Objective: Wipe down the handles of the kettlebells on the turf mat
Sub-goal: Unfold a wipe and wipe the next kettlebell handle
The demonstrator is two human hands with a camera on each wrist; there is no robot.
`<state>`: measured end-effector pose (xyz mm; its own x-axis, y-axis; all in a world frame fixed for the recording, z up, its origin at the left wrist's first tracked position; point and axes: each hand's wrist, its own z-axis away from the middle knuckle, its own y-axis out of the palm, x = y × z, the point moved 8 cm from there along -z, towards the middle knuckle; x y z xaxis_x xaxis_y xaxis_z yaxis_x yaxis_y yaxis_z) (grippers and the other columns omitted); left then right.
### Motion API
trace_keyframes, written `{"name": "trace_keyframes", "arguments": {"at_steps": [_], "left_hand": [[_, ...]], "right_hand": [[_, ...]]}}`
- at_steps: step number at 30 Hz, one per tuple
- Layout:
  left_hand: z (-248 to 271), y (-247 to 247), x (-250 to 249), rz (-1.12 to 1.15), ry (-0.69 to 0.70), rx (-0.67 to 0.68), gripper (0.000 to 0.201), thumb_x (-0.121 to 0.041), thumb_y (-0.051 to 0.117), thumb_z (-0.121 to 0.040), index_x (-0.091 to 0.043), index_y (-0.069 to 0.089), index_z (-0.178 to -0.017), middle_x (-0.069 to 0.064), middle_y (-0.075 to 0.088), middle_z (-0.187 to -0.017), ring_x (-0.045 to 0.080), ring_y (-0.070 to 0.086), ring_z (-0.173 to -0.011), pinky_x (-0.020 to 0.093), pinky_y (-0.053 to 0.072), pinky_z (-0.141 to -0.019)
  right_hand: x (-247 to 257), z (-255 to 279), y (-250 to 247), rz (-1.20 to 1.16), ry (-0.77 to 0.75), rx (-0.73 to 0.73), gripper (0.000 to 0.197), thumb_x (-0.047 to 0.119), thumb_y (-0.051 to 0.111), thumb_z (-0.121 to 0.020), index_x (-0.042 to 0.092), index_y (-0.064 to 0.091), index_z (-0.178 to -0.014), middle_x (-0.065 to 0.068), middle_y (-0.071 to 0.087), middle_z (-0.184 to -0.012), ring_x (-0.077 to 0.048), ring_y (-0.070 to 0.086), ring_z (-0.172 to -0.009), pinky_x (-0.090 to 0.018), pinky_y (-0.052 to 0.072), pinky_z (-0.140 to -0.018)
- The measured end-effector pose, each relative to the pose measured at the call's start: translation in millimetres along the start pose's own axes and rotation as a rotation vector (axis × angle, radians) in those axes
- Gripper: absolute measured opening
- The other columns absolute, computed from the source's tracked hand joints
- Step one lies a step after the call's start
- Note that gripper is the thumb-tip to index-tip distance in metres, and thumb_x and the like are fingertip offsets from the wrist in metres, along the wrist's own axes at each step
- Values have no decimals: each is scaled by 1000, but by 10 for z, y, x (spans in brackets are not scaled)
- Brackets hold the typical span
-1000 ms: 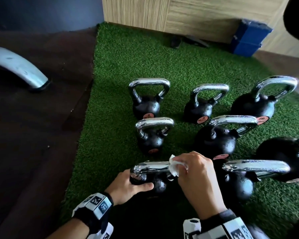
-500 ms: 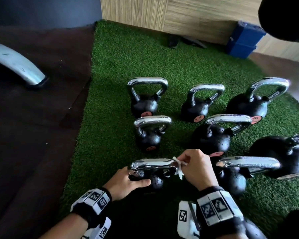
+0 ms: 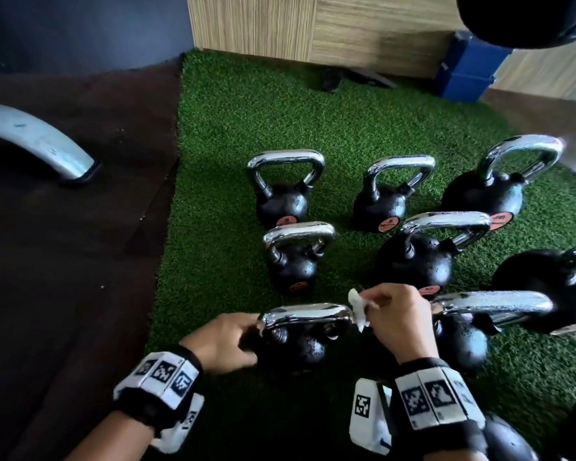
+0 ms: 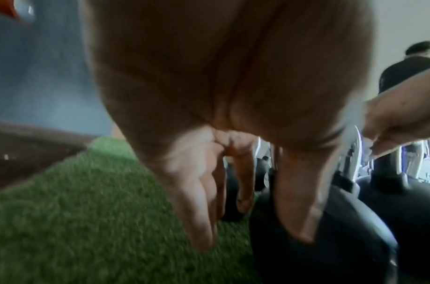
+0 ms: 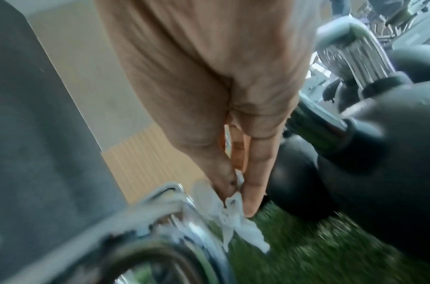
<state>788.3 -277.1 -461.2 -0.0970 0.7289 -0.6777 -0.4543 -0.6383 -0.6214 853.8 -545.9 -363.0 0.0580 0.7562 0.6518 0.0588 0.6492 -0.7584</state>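
Several black kettlebells with chrome handles stand on the green turf mat point(image 3: 233, 134). The nearest kettlebell point(image 3: 300, 352) has its chrome handle point(image 3: 306, 313) lying across in front of me. My left hand point(image 3: 246, 339) rests against its left side, the thumb point(image 4: 299, 211) lying on the black ball and the straight fingers point(image 4: 199, 215) pointing down beside it. My right hand point(image 3: 368, 304) pinches a small white wipe point(image 3: 358, 309) at the right end of that handle. In the right wrist view, the wipe point(image 5: 233, 217) hangs from thumb and fingers beside the handle's corner point(image 5: 182, 207).
More kettlebells crowd the right side, one handle point(image 3: 492, 302) just beside my right hand. A blue box point(image 3: 469, 71) and dark items point(image 3: 333, 79) lie by the wooden wall. A curved grey metal foot point(image 3: 37, 141) rests on the dark floor at left. A person point(image 4: 408, 71) stands far off.
My right hand has slid the wipe along the nearest handle from its middle to the right corner. The left hand has stayed on the kettlebell.
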Motion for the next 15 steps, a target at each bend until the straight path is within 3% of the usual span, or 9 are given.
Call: {"name": "trace_keyframes", "arguments": {"at_steps": [2,4,5,7,9,11,15], "left_hand": [[121,-357,-59,100,12,-246,42,-16,71,-93,-40,66,-128,-18,67,-130,-4,63,-117,14,48,-101],[246,-641,-201,373,80,-440,28,-23,71,-95,-37,74,-119,-17,73,-120,-1,68,-111,14,53,-93],[286,-705,-305,574,116,-452,22,-30,71,-93,-34,76,-114,-12,76,-116,4,71,-111,17,56,-90],[331,-699,-568,872,165,-352,33,-43,70,-87,-25,78,-113,-1,77,-116,16,72,-111,24,60,-86],[358,-650,-790,956,201,-285,40,-47,68,-86,-22,78,-115,4,77,-117,19,73,-111,25,60,-85],[391,-606,-941,1010,245,-264,37,-43,69,-85,-22,78,-114,7,77,-116,20,73,-111,26,60,-86],[409,-595,-966,1092,271,-347,33,-30,75,-78,-20,80,-109,9,78,-109,17,75,-102,27,61,-86]], "right_hand": [[164,37,-181,-128,-67,-34,15,19,81,-78,33,77,-73,14,72,-66,-6,70,-69,-18,48,-61],[390,106,-193,-316,-125,61,19,18,82,-76,36,77,-78,12,75,-70,-6,72,-68,-27,55,-66],[501,143,-162,-403,-146,114,21,16,84,-75,35,76,-81,9,76,-72,-8,72,-68,-30,57,-67],[670,191,-78,-522,-157,189,25,13,86,-72,28,71,-86,4,77,-75,-11,73,-69,-32,58,-65],[805,219,-16,-521,-194,230,32,17,88,-69,24,64,-89,5,78,-78,-13,74,-69,-30,58,-65],[917,242,-2,-466,-254,225,37,21,88,-66,24,59,-87,10,77,-78,-9,72,-67,-21,53,-63],[1075,250,-58,-419,-348,109,35,16,88,-64,24,57,-79,12,73,-72,-4,64,-60,-15,49,-57]]}}
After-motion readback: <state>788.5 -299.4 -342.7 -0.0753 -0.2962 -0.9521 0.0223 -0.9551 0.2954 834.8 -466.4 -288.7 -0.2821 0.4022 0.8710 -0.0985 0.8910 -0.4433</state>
